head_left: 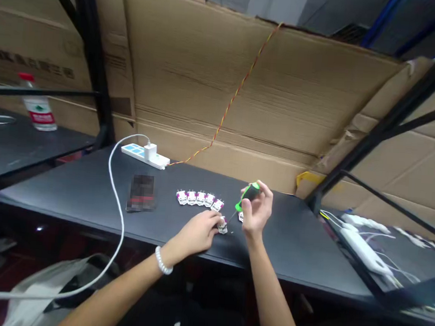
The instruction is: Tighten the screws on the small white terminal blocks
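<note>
On the black table, my left hand holds a small white part with its fingertips. My right hand is closed around a green and black screwdriver, whose shaft slants down to the left towards that part. Whether the tip touches it is too small to tell. Several similar white and magenta parts lie in a curved row behind my left hand. Another white part sits partly hidden beside my right hand.
A white power strip with a plugged-in charger lies at the back left, its white cable looping over the front edge. A dark blurred object is left of the row. Cardboard stands behind; black metal posts flank the table.
</note>
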Action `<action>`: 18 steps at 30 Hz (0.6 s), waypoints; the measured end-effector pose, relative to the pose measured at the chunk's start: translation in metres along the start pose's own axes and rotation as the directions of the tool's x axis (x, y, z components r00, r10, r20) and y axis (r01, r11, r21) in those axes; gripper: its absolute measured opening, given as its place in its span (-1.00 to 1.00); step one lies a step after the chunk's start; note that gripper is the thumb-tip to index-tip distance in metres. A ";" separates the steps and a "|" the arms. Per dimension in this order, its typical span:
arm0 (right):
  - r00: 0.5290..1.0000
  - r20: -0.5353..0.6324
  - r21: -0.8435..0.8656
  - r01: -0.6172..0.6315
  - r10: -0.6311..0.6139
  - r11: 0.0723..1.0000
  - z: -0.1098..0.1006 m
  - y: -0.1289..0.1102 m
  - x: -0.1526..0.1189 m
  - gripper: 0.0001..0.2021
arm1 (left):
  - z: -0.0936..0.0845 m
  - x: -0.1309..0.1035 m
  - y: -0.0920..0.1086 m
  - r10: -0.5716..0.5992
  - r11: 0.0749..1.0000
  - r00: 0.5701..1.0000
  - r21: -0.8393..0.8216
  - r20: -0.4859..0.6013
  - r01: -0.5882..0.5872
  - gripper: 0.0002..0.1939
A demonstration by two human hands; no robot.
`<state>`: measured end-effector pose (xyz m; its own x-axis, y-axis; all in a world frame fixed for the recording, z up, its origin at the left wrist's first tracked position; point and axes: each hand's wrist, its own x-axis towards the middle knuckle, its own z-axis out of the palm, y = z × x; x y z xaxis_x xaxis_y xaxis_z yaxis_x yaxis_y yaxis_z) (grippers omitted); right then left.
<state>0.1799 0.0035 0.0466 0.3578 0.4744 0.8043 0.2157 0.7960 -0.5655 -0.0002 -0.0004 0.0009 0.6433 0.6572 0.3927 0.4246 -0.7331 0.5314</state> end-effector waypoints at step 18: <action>1.000 -0.029 -0.025 0.003 -0.003 1.000 -0.003 0.000 0.001 -0.58 | -0.002 0.000 0.002 -0.001 1.000 1.000 0.003 0.009 0.001 -0.73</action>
<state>0.1830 0.0027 0.0464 0.3830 0.4609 0.8006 0.2389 0.7878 -0.5678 -0.0005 -0.0011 0.0035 0.6484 0.6562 0.3859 0.4272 -0.7332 0.5290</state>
